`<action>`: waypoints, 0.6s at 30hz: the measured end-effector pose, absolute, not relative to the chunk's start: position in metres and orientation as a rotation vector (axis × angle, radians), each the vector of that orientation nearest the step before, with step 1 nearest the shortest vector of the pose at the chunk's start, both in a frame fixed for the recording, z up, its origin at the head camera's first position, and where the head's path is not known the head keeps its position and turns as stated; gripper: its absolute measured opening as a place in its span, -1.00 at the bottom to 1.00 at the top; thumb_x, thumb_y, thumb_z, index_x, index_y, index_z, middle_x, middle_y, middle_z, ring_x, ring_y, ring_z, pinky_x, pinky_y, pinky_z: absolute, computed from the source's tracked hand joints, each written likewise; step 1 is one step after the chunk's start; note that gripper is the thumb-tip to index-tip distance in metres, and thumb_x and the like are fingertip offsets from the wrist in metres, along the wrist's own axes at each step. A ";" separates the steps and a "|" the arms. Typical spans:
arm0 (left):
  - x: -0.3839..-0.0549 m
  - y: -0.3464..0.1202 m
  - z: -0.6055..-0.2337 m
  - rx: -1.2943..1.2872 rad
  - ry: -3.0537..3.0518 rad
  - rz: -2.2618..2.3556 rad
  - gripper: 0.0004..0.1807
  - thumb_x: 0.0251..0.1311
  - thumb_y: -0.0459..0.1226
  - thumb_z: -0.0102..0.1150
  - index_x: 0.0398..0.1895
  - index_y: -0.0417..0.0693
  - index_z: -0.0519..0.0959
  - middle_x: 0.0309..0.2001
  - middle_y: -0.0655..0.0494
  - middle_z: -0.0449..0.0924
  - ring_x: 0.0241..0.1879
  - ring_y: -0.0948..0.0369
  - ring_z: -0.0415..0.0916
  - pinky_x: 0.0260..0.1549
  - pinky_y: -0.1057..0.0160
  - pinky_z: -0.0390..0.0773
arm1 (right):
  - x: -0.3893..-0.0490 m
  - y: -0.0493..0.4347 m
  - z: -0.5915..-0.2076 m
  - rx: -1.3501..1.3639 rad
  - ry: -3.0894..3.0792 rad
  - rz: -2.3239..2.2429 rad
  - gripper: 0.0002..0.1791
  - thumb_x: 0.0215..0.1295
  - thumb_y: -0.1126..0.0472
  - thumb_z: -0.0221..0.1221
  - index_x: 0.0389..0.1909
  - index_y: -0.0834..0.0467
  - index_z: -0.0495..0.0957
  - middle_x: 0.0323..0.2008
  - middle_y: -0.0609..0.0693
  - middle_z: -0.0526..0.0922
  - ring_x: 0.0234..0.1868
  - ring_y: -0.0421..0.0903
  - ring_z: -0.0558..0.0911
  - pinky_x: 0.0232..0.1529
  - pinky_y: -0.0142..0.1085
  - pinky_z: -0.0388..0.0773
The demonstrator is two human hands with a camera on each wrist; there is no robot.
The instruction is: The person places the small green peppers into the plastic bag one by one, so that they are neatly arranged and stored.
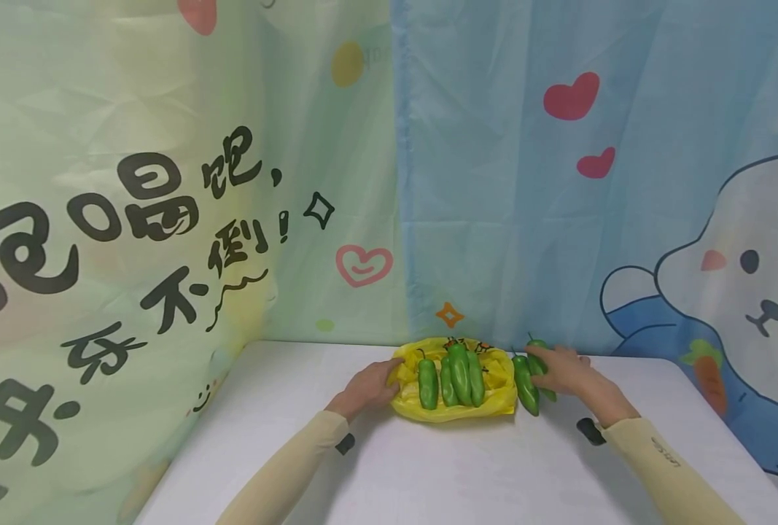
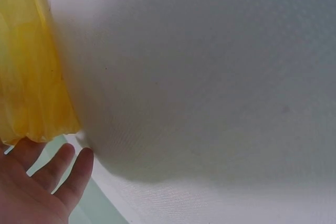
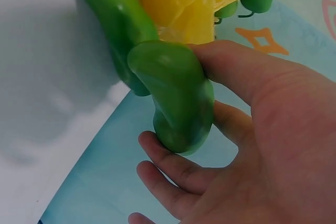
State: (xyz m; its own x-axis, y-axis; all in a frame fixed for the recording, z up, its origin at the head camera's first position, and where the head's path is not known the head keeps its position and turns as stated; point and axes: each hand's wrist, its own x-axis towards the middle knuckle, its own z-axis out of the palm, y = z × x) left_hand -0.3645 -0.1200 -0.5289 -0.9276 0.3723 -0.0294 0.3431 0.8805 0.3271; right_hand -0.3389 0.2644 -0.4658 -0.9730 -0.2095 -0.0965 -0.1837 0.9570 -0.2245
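In the head view, several green peppers lie side by side on a yellow plastic bag spread over the table. My left hand is at the bag's left edge. Its extended fingers show in the left wrist view, with one fingertip right at the edge of the plastic. On the bag's other side, my right hand holds a green pepper between thumb and fingers. Another pepper lies just left of it, against the bag's right edge.
The white table ends at a hanging printed cloth close behind the bag. A second cloth side with large black characters stands along the left. A dark band shows at my right wrist.
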 end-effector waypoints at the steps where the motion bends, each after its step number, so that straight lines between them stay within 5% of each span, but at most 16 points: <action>1: -0.365 -0.120 -0.529 0.564 2.959 0.484 -0.38 0.39 -0.12 -0.03 0.51 0.04 0.28 0.40 -0.02 0.45 0.39 0.01 0.39 0.39 0.00 0.38 | -0.338 0.263 -0.465 -0.302 2.987 -0.327 -0.28 0.26 0.04 0.28 0.41 0.19 0.35 0.29 0.55 0.35 0.18 0.56 0.39 0.08 0.56 0.30; 18: -0.366 -0.121 -0.531 0.576 2.961 0.487 -0.38 0.38 -0.12 -0.01 0.51 0.04 0.27 0.39 -0.03 0.45 0.38 0.00 0.40 0.39 -0.02 0.39 | -0.335 0.245 -0.455 -0.343 2.952 -0.351 -0.28 0.30 0.03 0.27 0.43 0.17 0.32 0.25 0.54 0.39 0.18 0.53 0.40 0.06 0.54 0.33</action>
